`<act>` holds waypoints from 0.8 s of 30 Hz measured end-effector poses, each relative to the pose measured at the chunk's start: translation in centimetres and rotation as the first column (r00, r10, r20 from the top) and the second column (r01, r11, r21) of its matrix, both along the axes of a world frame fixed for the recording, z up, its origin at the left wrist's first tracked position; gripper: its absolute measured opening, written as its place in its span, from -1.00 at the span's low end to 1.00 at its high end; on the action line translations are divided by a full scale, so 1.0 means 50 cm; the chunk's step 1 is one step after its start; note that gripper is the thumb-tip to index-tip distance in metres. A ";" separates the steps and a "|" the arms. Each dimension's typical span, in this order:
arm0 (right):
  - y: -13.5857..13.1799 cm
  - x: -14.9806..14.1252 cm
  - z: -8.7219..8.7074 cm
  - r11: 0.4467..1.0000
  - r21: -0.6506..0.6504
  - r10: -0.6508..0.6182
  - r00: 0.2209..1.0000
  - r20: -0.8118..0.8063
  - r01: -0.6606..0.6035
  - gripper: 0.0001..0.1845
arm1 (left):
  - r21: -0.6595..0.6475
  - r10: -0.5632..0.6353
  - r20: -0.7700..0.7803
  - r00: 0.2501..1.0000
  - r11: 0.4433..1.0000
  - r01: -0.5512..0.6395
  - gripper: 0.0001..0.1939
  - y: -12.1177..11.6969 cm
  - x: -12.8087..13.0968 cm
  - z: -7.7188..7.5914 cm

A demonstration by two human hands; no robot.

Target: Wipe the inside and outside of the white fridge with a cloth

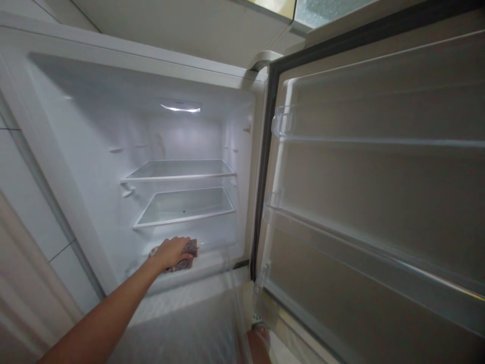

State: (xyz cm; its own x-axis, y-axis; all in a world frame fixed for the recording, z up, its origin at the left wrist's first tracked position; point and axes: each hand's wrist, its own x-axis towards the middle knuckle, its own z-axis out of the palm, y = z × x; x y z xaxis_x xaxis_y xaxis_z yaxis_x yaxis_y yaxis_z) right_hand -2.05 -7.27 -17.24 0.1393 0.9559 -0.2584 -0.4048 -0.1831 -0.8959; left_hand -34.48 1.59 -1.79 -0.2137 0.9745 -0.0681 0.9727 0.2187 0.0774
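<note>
My left hand (172,252) reaches into the open, lit fridge (76,151) and is closed on a grey-purple cloth (190,249). It presses the cloth against the white floor of the compartment, below the lower glass shelf (184,207). A second glass shelf (178,169) sits above it; both shelves are bare. My right hand does not show.
The fridge door (379,202) stands wide open on the right, with bare clear door racks (364,242). A clear pulled-out drawer (212,313) lies below the hand. A skin-coloured shape, perhaps a foot (259,344), shows at the bottom edge. White tiled wall (22,202) on the left.
</note>
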 end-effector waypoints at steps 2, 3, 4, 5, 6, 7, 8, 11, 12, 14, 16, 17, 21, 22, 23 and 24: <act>0.024 0.005 -0.007 1.000 0.011 -0.014 1.000 0.007 0.014 -0.51 | 0.030 -0.017 -0.014 1.000 0.999 0.018 -0.59 0.012 0.030 -0.008; 0.031 0.008 -0.010 1.000 0.018 -0.020 1.000 0.011 0.020 -0.52 | 0.046 -0.022 -0.015 1.000 0.999 0.022 -0.61 0.020 0.045 -0.012; 0.035 0.011 -0.015 0.999 0.023 -0.024 1.000 0.016 0.023 -0.52 | 0.063 -0.025 -0.012 1.000 0.998 0.026 -0.62 0.030 0.061 -0.014; 0.037 0.014 -0.019 0.999 0.028 -0.027 0.999 0.020 0.026 -0.49 | 0.081 -0.027 -0.004 1.000 0.996 0.028 -0.60 0.042 0.077 -0.017; 0.039 0.017 -0.024 0.999 0.031 -0.029 0.999 0.020 0.028 -0.46 | 0.099 -0.030 0.007 1.000 0.995 0.029 -0.58 0.055 0.095 -0.019; 0.040 0.018 -0.030 0.999 0.030 -0.031 0.999 0.015 0.031 -0.42 | 0.118 -0.035 0.023 0.999 0.993 0.032 -0.57 0.070 0.113 -0.021; 0.041 0.019 -0.036 0.999 0.025 -0.034 0.999 0.001 0.034 -0.39 | 0.137 -0.041 0.043 0.998 0.990 0.035 -0.55 0.085 0.133 -0.025; 0.047 0.016 -0.057 0.999 -0.017 -0.038 0.997 -0.070 0.037 -0.32 | 0.203 -0.086 0.122 0.989 0.977 0.060 -0.57 0.127 0.192 -0.038; 0.049 0.014 -0.065 0.999 -0.032 -0.037 0.996 -0.087 0.035 -0.31 | 0.229 -0.108 0.153 0.982 0.971 0.071 -0.60 0.137 0.208 -0.043; 0.054 0.012 -0.081 0.998 -0.052 -0.034 0.994 -0.099 0.029 -0.34 | 0.289 -0.147 0.224 0.963 0.954 0.078 -0.66 0.149 0.229 -0.048; 0.061 0.013 -0.095 0.997 -0.071 -0.027 0.996 -0.089 0.021 -0.39 | 0.367 -0.163 0.303 0.939 0.929 0.043 -0.69 0.152 0.230 -0.045; 0.066 0.015 -0.101 0.996 -0.084 -0.023 0.996 -0.084 0.016 -0.40 | 0.414 -0.157 0.343 0.926 0.910 0.001 -0.65 0.149 0.221 -0.038; 0.091 0.030 -0.111 0.988 -0.155 -0.027 0.997 -0.076 0.015 -0.44 | 0.607 -0.052 0.481 0.875 0.741 -0.289 -0.41 0.108 0.143 0.026; 0.095 0.034 -0.110 0.986 -0.166 -0.034 0.997 -0.070 0.022 -0.45 | 0.641 -0.019 0.510 0.860 0.675 -0.365 -0.37 0.085 0.115 0.049; 0.096 0.037 -0.107 0.985 -0.172 -0.033 0.998 -0.059 0.022 -0.46 | 0.670 0.007 0.540 0.841 0.602 -0.435 -0.34 0.056 0.086 0.074; 0.094 0.038 -0.104 0.985 -0.172 -0.023 0.999 -0.048 0.014 -0.46 | 0.689 0.033 0.568 0.822 0.527 -0.497 -0.33 0.020 0.055 0.099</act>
